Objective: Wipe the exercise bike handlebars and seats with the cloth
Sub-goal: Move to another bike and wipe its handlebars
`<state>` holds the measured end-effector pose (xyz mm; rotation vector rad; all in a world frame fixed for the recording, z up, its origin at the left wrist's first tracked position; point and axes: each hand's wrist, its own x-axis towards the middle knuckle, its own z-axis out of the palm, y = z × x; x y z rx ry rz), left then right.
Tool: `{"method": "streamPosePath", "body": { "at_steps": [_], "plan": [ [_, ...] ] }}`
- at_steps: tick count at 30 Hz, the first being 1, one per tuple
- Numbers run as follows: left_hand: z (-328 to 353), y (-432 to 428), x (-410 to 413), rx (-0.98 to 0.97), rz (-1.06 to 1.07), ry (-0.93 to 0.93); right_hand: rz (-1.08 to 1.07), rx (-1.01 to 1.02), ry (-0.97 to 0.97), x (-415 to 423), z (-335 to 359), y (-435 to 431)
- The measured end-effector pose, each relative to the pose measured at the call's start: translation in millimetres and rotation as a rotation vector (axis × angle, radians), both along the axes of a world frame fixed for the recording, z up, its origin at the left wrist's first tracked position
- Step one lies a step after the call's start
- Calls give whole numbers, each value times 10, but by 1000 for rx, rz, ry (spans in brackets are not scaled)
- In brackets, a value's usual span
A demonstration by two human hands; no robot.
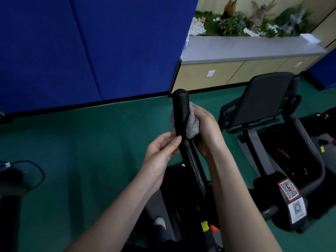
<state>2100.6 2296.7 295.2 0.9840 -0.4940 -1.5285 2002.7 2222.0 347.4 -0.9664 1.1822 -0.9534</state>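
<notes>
A blue partition wall (72, 51) fills the upper left, above a green floor (91, 142). To the right, a long cabinet (227, 73) carries a grey counter (245, 48) with plants along the back. A second exercise bike (283, 160) stands on the right, its black seat back (261, 99) tilted (a QR sticker (289, 190) shows on its frame). In the centre, the near bike's black handlebar (181, 110) rises upright. The right hand (207, 131) grips the grey cloth (191, 124), fingers curled round it, and presses it to the bar's right side; a bit of cloth shows past the left edge too. The left hand (161, 153) holds nothing, its relaxed fingers touching the bar just below the cloth.
</notes>
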Motion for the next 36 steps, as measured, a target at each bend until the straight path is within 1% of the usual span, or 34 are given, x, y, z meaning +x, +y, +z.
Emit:
{"method": "streamPosePath", "body": {
  "at_steps": [3, 5, 6, 7, 9, 10, 12, 13, 15, 17, 20, 22, 24, 29, 34, 36],
  "plan": [
    [32, -22, 91, 21, 3, -92, 25, -9, -1, -15, 9, 30],
    [40, -43, 130, 6, -22, -195, 9, -20, 48, -39, -9, 142],
    [48, -58, 145, -14, -37, -253, -9, -42, 129, -45, -23, 213],
    [59, -72, 157, -42, -47, -325, -28, -83, 265, -52, -30, 292],
    [63, -98, 197, -112, -21, -538, -51, -219, 591, -58, -20, 456],
    [52, -110, 225, -149, 10, -656, -72, -301, 706, -56, -1, 533],
    [59, -137, 289, -220, 76, -831, -107, -427, 819, -44, 53, 643],
    [74, -164, 310, -257, 102, -865, -107, -450, 860, -42, 74, 675],
    [137, -253, 322, -308, 118, -876, -72, -432, 948, -84, 69, 738],
    [227, -352, 284, -314, 89, -831, -48, -393, 986, -180, 27, 843],
    [289, -442, 232, -315, 75, -774, -133, -382, 946, -224, -6, 977],
    [295, -456, 229, -330, 86, -741, -249, -449, 891, -125, -15, 943],
    [295, -461, 238, -342, 86, -718, -296, -530, 863, -20, -37, 871],
    [285, -487, 264, -344, 76, -697, -190, -614, 896, -131, -66, 961],
    [291, -498, 265, -335, 71, -669, -200, -597, 832, -88, 41, 823],
    [302, -499, 281, -341, 44, -676, -144, -591, 833, -65, 71, 814]
  ]
}}
